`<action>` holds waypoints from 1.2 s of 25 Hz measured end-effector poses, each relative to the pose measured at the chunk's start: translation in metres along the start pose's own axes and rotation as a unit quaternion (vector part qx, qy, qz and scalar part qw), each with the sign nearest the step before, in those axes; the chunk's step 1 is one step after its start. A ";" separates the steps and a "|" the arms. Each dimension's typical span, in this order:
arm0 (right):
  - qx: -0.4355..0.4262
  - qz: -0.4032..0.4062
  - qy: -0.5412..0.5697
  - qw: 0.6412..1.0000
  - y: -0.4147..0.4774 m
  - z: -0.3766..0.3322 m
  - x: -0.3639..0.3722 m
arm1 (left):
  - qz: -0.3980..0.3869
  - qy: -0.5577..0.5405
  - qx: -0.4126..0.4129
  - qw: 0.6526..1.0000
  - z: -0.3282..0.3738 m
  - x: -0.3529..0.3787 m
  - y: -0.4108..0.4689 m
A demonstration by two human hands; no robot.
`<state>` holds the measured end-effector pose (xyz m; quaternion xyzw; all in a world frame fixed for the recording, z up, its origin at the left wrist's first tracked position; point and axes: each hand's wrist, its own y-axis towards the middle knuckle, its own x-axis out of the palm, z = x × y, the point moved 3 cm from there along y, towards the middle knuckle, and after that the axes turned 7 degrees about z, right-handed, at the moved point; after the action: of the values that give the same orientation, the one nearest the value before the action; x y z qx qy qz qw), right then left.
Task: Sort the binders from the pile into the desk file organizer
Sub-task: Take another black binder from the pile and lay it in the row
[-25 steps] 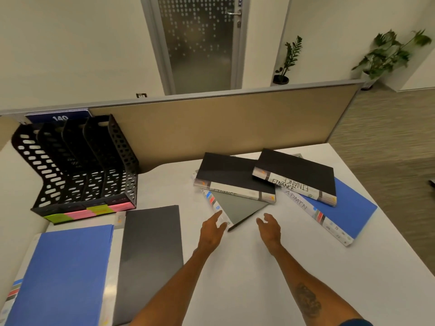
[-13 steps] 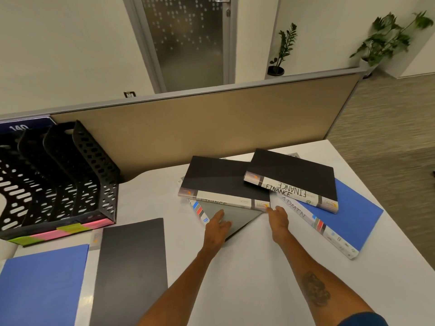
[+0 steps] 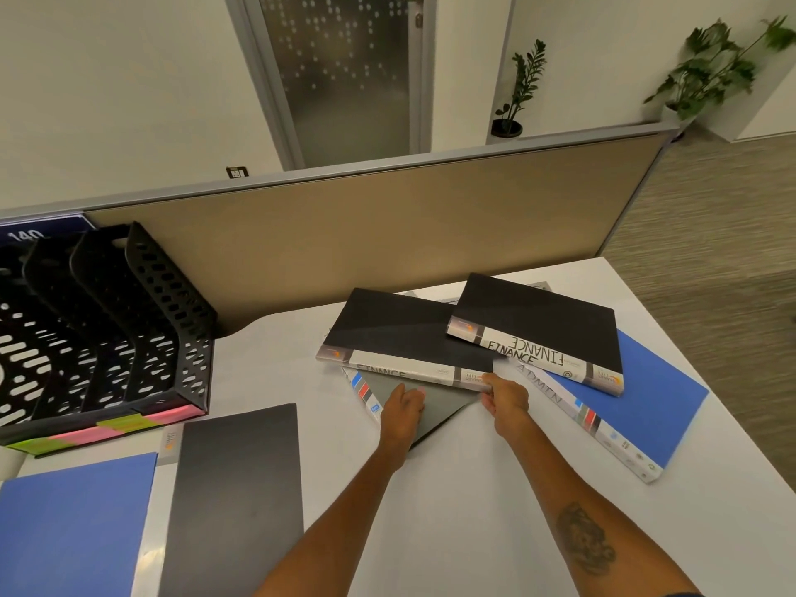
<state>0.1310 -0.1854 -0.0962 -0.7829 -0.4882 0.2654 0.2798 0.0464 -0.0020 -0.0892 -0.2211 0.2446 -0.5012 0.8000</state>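
Note:
The pile lies at centre right of the white desk point(image 3: 452, 510). In it, a black binder point(image 3: 400, 333) with a FINANCE spine lies over a grey binder point(image 3: 443, 409). A second black FINANCE binder point(image 3: 538, 321) overlaps a blue ADMIN binder point(image 3: 650, 402). My right hand point(image 3: 506, 398) pinches the near right corner of the first black binder's spine, thumb on top. My left hand point(image 3: 402, 409) rests flat on the grey binder, fingertips at the black binder's edge. The black mesh file organizer point(image 3: 163, 321) stands at far left, its slots showing no binders.
A black binder point(image 3: 237, 493) and a blue binder point(image 3: 73, 527) lie flat near the desk's left front, below the organizer's pink and green labels point(image 3: 107, 426). A tan partition panel point(image 3: 387, 226) closes the desk's far side. The desk's right edge drops to carpet.
Both hands have reached forward onto the pile. The right hand has closed on the corner of the black FINANCE binder; the left has slid onto the grey binder.

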 end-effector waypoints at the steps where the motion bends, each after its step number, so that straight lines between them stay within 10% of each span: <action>1: 0.034 -0.044 0.048 0.997 -0.010 -0.001 0.000 | 0.002 -0.052 -0.031 0.998 0.005 0.002 0.001; 11: 0.010 -0.330 0.084 0.940 -0.090 0.025 0.007 | 0.106 -0.299 -0.035 0.948 0.036 -0.025 -0.008; 22: -0.060 -0.362 0.027 0.930 -0.183 0.044 0.031 | 0.098 -0.303 0.043 0.947 0.048 -0.121 -0.057; 30: -0.103 -0.200 0.097 0.970 -0.196 0.048 0.021 | 0.043 -0.287 0.072 0.954 0.007 -0.222 -0.100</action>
<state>-0.0151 -0.0854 0.0035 -0.7160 -0.6300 0.0751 0.2912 -0.1032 0.1606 0.0139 -0.2864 -0.0227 -0.3979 0.8713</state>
